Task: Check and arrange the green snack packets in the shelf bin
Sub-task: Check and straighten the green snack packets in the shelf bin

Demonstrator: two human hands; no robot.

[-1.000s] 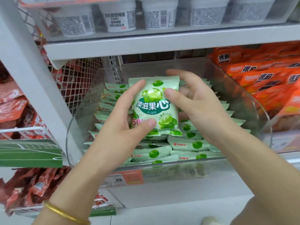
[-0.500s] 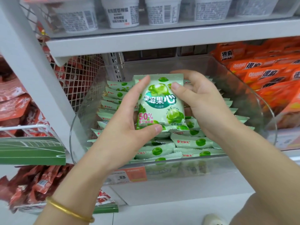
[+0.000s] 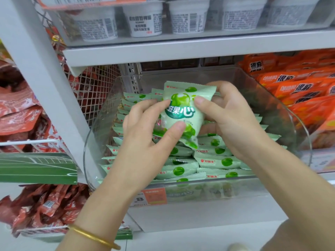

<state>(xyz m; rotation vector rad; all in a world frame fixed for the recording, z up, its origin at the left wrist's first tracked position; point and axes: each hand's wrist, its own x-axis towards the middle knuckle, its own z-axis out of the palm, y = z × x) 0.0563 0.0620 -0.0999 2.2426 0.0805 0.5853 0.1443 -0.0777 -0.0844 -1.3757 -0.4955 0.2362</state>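
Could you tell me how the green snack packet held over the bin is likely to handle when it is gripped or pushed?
The green snack packet is probably soft and floppy: its film creases between the left hand and right hand. It likely weighs little, since fingertips alone hold it up. Its glossy film may slide on the stacked packets.

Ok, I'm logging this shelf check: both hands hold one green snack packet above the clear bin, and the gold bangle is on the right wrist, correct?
Not quite: the gold bangle is on the left wrist. The head view shows it; the left hand and right hand do both hold the green snack packet above the clear bin.
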